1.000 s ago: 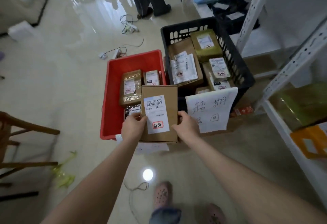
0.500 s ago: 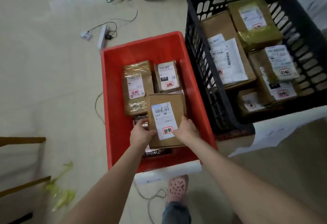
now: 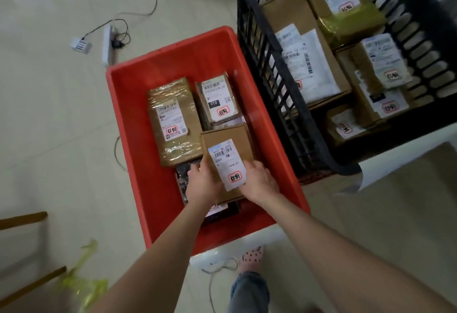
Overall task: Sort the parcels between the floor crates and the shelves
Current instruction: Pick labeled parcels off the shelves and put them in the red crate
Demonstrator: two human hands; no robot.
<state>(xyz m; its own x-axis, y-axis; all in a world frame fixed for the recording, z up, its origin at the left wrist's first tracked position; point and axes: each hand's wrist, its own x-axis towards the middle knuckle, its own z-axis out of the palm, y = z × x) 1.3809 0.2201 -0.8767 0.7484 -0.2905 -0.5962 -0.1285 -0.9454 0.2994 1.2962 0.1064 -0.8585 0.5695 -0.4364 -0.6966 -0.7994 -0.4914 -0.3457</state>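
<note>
We hold the box (image 3: 228, 154) low inside the red crate (image 3: 131, 120), toward its near right side, over a dark parcel (image 3: 184, 179). Our left hand (image 3: 202, 184) grips its near-left edge and our right hand (image 3: 259, 181) its near-right corner, fingers clamped on the cardboard. Its white label faces up. Beyond it lie 2 labelled parcels, a taped one (image 3: 173, 122) and a smaller one (image 3: 218, 100). The black crate (image 3: 272, 78), full of parcels, stands just beside on the floor (image 3: 49, 115).

"010" on small parcel (image 3: 217, 100) — "超期" on box (image 3: 228, 138).
</note>
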